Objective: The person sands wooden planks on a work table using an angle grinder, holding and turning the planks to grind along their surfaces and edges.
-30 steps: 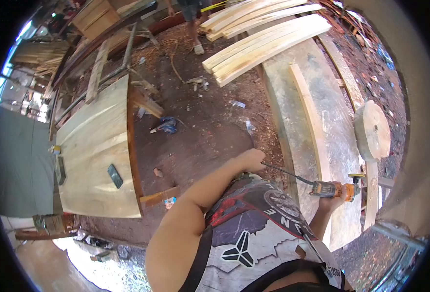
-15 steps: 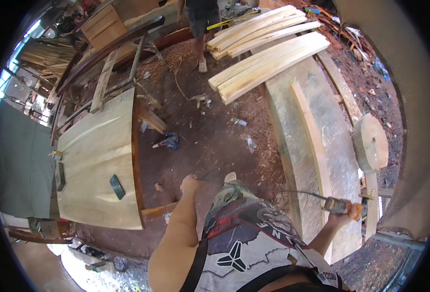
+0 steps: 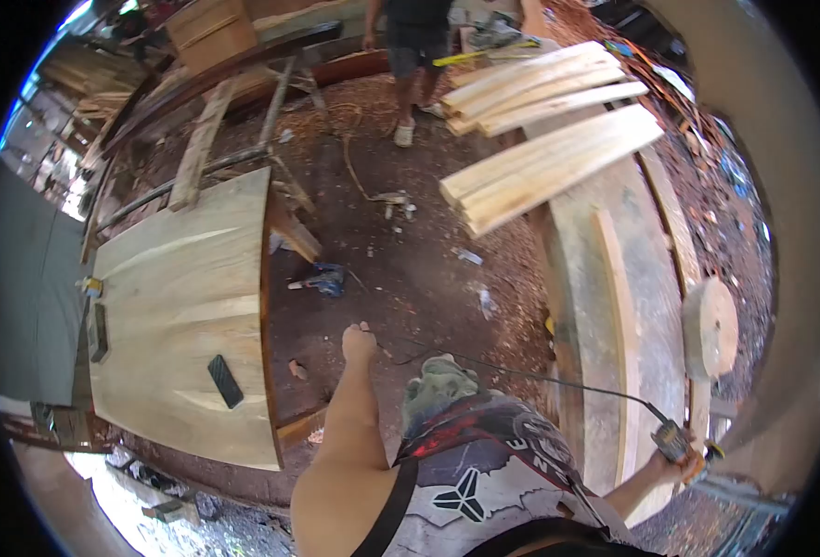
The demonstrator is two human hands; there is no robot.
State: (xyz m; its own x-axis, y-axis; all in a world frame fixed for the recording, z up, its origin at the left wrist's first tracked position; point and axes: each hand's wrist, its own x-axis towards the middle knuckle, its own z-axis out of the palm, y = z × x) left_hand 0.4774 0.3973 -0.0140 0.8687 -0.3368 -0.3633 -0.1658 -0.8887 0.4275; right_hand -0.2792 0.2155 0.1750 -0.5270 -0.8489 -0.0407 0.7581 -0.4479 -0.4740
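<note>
My right hand grips an orange-and-grey angle grinder low at the right, beside the long workbench. A dark power cord runs from the back of the grinder leftward across the front of my body. My left hand is closed in front of me, over the dirt floor, with the cord reaching it. A curved strip of wood lies along the workbench near my right arm.
Stacked pale boards lie across the bench's far end. A round wood slab stands at its right edge. At left, a wide wooden panel carries a dark phone. A blue power tool lies on the floor. Another person stands ahead.
My right hand and the grinder have moved lower and slightly right, and the cord now stretches across my front. My left hand stays nearly in place. The view has shifted, and the other person has stepped.
</note>
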